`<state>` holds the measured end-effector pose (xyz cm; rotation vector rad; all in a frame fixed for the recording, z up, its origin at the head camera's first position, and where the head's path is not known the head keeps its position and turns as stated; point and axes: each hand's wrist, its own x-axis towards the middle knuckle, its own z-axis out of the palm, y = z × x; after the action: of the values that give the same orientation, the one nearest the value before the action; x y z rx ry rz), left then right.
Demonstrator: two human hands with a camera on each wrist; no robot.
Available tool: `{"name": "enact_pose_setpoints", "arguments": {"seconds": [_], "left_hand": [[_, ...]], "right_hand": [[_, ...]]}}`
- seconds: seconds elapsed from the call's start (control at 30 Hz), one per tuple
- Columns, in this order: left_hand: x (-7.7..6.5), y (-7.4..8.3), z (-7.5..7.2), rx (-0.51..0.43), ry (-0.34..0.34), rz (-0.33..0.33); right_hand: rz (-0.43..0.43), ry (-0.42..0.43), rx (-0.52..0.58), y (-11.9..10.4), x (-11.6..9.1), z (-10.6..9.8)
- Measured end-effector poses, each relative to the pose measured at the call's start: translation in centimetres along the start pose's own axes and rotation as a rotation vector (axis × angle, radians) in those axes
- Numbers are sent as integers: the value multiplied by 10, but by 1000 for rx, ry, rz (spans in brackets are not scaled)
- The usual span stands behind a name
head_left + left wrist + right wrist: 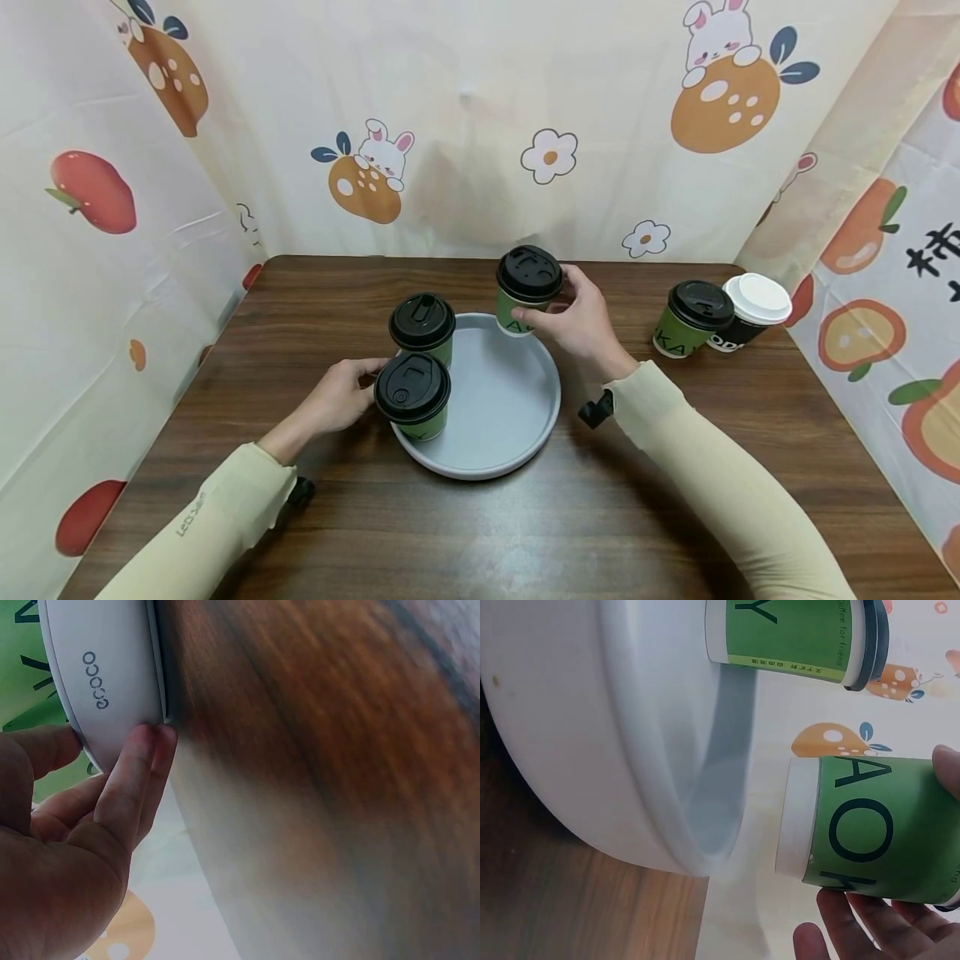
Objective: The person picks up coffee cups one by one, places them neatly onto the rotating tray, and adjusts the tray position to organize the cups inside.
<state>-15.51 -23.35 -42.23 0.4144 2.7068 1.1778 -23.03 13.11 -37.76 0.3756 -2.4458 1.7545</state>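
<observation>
A round grey tray [502, 400] is set on the wooden surface [487, 533]. The tray's left rim is pinched by the left hand [345, 398], with the thumb laid at its edge and the fingers pressed to its outer wall. At the tray's far right edge, a raised cup [528, 287] with a green sleeve and black lid is gripped by the right hand [581, 321], thumb and fingers closed round its side; its base is seen clear of the tray in the right wrist view. On the tray's left part, two similar cups are stood, a rear cup [422, 325] and a front cup [412, 392]; whether they touch cannot be told. Well to the right of the tray, another green cup [692, 321] is placed just beside a white-lidded black cup [757, 304]. Behind the tray, past the surface's far edge, a cloth [480, 125] printed with rabbits, fruit and flowers is hung.
</observation>
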Motion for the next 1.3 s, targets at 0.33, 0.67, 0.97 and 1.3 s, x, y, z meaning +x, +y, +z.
{"name": "enact_pose_setpoints", "arguments": {"seconds": [0.33,0.67,0.97,1.3], "left_hand": [[0,1,0,-2,-3,14],[0,0,0,-5,0,13],[0,-1,2,-11,1,-11],[0,-1,1,-6,0,-12]], "right_hand": [[-19,-47,-1,1,-6,-2],[3,-84,37,0,-14,-1],[15,-119,29,1,-21,0],[19,-156,26,2,-30,1]]}}
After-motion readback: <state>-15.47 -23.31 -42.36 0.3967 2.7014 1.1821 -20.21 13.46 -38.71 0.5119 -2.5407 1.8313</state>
